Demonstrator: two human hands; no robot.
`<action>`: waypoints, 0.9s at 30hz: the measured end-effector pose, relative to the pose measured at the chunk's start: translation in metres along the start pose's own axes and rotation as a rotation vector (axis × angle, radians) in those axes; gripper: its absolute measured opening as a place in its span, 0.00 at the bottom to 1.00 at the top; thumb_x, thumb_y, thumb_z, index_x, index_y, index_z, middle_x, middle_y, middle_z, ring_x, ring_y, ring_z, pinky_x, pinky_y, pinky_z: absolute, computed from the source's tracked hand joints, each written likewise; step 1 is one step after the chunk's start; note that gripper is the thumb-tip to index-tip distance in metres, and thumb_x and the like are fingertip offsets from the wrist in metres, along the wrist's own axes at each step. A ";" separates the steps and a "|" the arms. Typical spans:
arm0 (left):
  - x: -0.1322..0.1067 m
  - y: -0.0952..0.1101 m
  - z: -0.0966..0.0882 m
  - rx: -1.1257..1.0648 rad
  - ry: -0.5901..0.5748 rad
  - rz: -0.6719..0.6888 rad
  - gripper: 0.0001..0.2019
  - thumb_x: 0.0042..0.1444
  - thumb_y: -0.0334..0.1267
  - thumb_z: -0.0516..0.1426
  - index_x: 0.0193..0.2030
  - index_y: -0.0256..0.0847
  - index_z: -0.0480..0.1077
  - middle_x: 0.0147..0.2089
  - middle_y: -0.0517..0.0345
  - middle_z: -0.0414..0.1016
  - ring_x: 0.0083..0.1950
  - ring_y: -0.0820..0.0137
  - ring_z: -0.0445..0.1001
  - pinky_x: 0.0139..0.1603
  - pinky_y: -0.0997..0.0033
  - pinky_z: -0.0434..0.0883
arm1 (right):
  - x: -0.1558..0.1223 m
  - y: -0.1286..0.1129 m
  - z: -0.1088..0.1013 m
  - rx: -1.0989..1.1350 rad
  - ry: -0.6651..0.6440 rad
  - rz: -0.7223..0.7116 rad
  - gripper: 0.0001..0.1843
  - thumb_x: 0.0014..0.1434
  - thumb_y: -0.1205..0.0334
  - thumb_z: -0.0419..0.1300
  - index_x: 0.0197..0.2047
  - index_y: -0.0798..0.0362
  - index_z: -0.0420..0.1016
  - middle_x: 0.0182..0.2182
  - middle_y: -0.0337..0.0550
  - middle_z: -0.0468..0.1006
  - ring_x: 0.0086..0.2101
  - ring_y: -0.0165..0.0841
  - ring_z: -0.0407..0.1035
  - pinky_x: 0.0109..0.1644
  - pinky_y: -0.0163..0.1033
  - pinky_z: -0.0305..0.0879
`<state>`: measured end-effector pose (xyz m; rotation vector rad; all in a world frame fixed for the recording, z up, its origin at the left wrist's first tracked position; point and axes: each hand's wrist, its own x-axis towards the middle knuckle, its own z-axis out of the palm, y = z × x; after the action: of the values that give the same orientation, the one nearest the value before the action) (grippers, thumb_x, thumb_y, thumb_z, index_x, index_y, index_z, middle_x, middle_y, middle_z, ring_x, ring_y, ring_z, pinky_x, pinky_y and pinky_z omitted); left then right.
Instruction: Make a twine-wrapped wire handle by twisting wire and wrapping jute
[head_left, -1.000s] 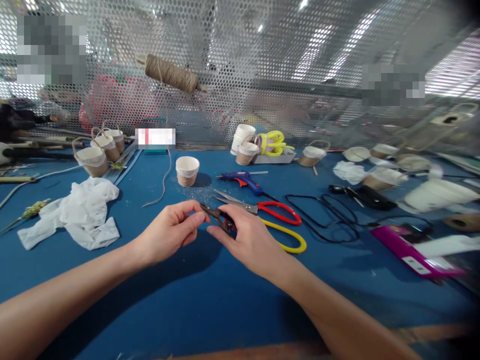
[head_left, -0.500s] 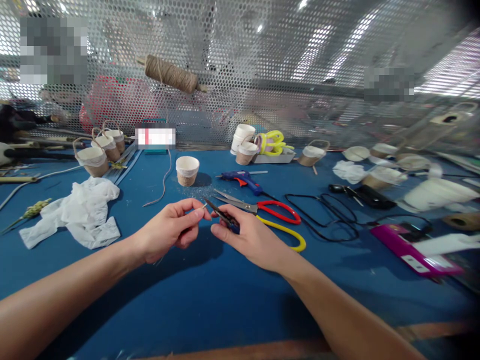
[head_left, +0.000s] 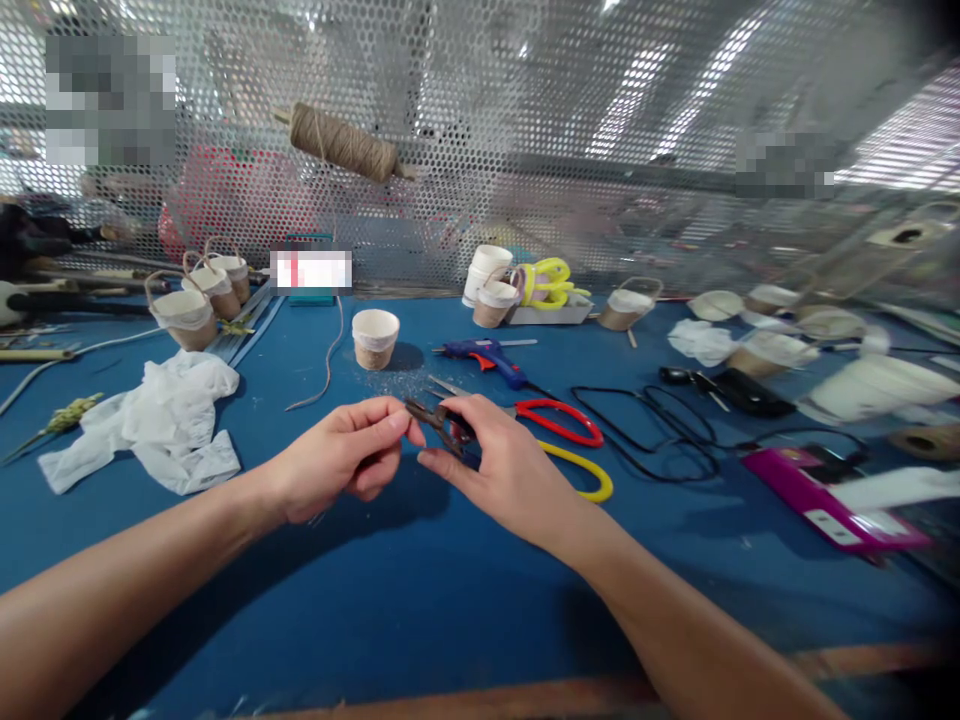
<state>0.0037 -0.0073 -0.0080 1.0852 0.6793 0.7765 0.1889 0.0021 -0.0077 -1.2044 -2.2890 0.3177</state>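
Observation:
My right hand (head_left: 501, 462) grips a small pair of dark thread snips (head_left: 441, 424) above the blue table (head_left: 420, 600), blades pointing left. My left hand (head_left: 343, 458) is pinched shut right at the blade tips, holding something thin that I cannot make out. The two hands almost touch in the middle of the view. Just behind my right hand lie large scissors with red and yellow handles (head_left: 559, 438).
A twine-wrapped paper cup (head_left: 374, 339) and a blue glue gun (head_left: 486, 357) stand behind my hands. Crumpled white plastic (head_left: 161, 420) lies left, small handled cups (head_left: 191, 305) beyond it. Black cords (head_left: 660, 440), a magenta box (head_left: 832, 500) and more cups sit right. A twine spool (head_left: 343, 144) hangs on the mesh wall.
The snips opened half a second ago and are now closed again at my left fingertips. Both hands stayed in nearly the same place.

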 end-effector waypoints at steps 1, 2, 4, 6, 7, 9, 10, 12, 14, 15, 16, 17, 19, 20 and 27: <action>0.000 0.000 0.000 -0.035 -0.020 -0.013 0.11 0.58 0.43 0.49 0.31 0.38 0.63 0.12 0.70 0.53 0.14 0.82 0.43 0.16 0.80 0.46 | 0.000 0.000 0.000 -0.019 0.002 -0.013 0.21 0.54 0.47 0.55 0.43 0.55 0.64 0.37 0.50 0.71 0.37 0.38 0.67 0.40 0.44 0.64; -0.001 0.000 -0.001 -0.062 -0.036 -0.022 0.10 0.58 0.42 0.49 0.31 0.38 0.62 0.13 0.70 0.54 0.14 0.82 0.43 0.16 0.80 0.45 | -0.001 0.000 0.000 -0.035 0.008 -0.025 0.21 0.54 0.47 0.54 0.43 0.56 0.64 0.36 0.50 0.71 0.36 0.38 0.67 0.40 0.44 0.64; -0.001 0.000 -0.001 -0.096 -0.061 -0.032 0.10 0.58 0.41 0.49 0.31 0.38 0.62 0.14 0.69 0.55 0.14 0.82 0.44 0.15 0.80 0.45 | -0.001 0.000 0.000 -0.055 0.025 -0.042 0.21 0.54 0.47 0.54 0.42 0.56 0.65 0.35 0.50 0.71 0.35 0.38 0.66 0.39 0.44 0.65; -0.002 0.000 -0.002 -0.113 -0.079 -0.032 0.09 0.58 0.41 0.49 0.31 0.38 0.62 0.14 0.70 0.53 0.14 0.82 0.43 0.15 0.81 0.45 | -0.001 -0.001 0.000 -0.058 0.041 -0.052 0.20 0.54 0.48 0.54 0.41 0.56 0.65 0.34 0.49 0.71 0.35 0.38 0.67 0.39 0.43 0.65; -0.002 0.000 -0.002 -0.115 -0.087 -0.031 0.09 0.58 0.41 0.49 0.31 0.38 0.62 0.14 0.70 0.51 0.14 0.82 0.42 0.15 0.81 0.45 | -0.001 -0.001 0.001 -0.054 0.049 -0.054 0.19 0.55 0.48 0.54 0.41 0.56 0.66 0.34 0.49 0.72 0.35 0.38 0.67 0.39 0.43 0.65; -0.003 0.001 -0.002 -0.103 -0.090 -0.026 0.09 0.58 0.41 0.49 0.31 0.38 0.63 0.14 0.71 0.47 0.15 0.82 0.41 0.15 0.81 0.44 | -0.001 -0.003 0.001 -0.042 0.051 -0.052 0.16 0.55 0.50 0.54 0.40 0.55 0.66 0.35 0.49 0.73 0.36 0.38 0.68 0.39 0.42 0.65; -0.003 0.001 -0.002 -0.090 -0.087 -0.021 0.09 0.57 0.41 0.50 0.30 0.38 0.63 0.15 0.72 0.46 0.15 0.82 0.40 0.16 0.82 0.44 | -0.001 -0.004 0.000 -0.035 0.046 -0.045 0.15 0.55 0.51 0.54 0.39 0.54 0.66 0.35 0.49 0.73 0.36 0.37 0.69 0.39 0.41 0.65; -0.003 0.002 -0.001 -0.054 -0.070 -0.005 0.10 0.57 0.42 0.51 0.30 0.38 0.63 0.15 0.72 0.44 0.16 0.82 0.39 0.16 0.81 0.43 | -0.001 -0.005 0.000 -0.019 0.026 -0.022 0.13 0.56 0.53 0.54 0.38 0.54 0.67 0.34 0.48 0.74 0.35 0.37 0.69 0.38 0.40 0.65; -0.002 0.003 0.001 -0.008 -0.039 0.012 0.11 0.55 0.44 0.52 0.30 0.38 0.62 0.16 0.72 0.44 0.16 0.82 0.39 0.16 0.81 0.43 | -0.002 -0.005 0.000 -0.006 0.012 -0.001 0.14 0.56 0.52 0.54 0.37 0.54 0.68 0.33 0.48 0.74 0.34 0.36 0.69 0.37 0.40 0.65; -0.002 0.003 0.001 0.024 -0.014 0.018 0.12 0.55 0.45 0.52 0.29 0.38 0.62 0.16 0.72 0.45 0.16 0.82 0.40 0.16 0.81 0.43 | -0.002 -0.005 0.000 -0.007 0.014 0.004 0.15 0.55 0.51 0.54 0.37 0.54 0.68 0.33 0.48 0.74 0.34 0.36 0.69 0.37 0.40 0.65; -0.002 0.003 0.002 0.069 0.021 0.030 0.12 0.55 0.46 0.52 0.29 0.38 0.62 0.16 0.72 0.46 0.16 0.82 0.41 0.17 0.80 0.43 | -0.002 -0.005 0.000 -0.013 0.019 0.004 0.16 0.55 0.49 0.54 0.38 0.54 0.68 0.34 0.48 0.74 0.34 0.37 0.69 0.38 0.41 0.65; -0.002 0.003 0.002 0.127 0.060 0.051 0.12 0.55 0.46 0.51 0.30 0.38 0.62 0.16 0.71 0.48 0.16 0.82 0.43 0.17 0.80 0.44 | -0.002 -0.004 0.000 -0.023 0.025 0.003 0.18 0.54 0.48 0.55 0.39 0.55 0.68 0.35 0.49 0.74 0.35 0.38 0.69 0.38 0.42 0.65; -0.001 0.002 0.003 0.276 0.133 0.120 0.12 0.56 0.45 0.50 0.30 0.37 0.62 0.17 0.70 0.52 0.17 0.82 0.47 0.18 0.79 0.47 | -0.002 -0.003 0.001 -0.047 0.032 0.003 0.22 0.53 0.45 0.55 0.41 0.55 0.67 0.37 0.51 0.73 0.37 0.40 0.68 0.39 0.43 0.65; -0.001 0.001 0.003 0.352 0.160 0.158 0.12 0.57 0.44 0.49 0.31 0.37 0.62 0.17 0.70 0.53 0.18 0.81 0.49 0.19 0.79 0.48 | -0.003 -0.002 0.002 -0.056 0.031 0.007 0.23 0.53 0.45 0.54 0.42 0.56 0.67 0.37 0.51 0.73 0.38 0.40 0.68 0.39 0.43 0.65; -0.002 -0.002 0.004 0.483 0.218 0.239 0.11 0.58 0.41 0.47 0.32 0.36 0.63 0.18 0.69 0.55 0.20 0.81 0.51 0.21 0.78 0.51 | -0.002 -0.004 0.005 -0.044 0.016 0.041 0.19 0.54 0.47 0.55 0.39 0.55 0.68 0.35 0.49 0.74 0.35 0.39 0.69 0.38 0.42 0.65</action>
<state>0.0062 -0.0113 -0.0090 1.5545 0.9637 0.9732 0.1844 -0.0011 -0.0107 -1.2726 -2.2711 0.2724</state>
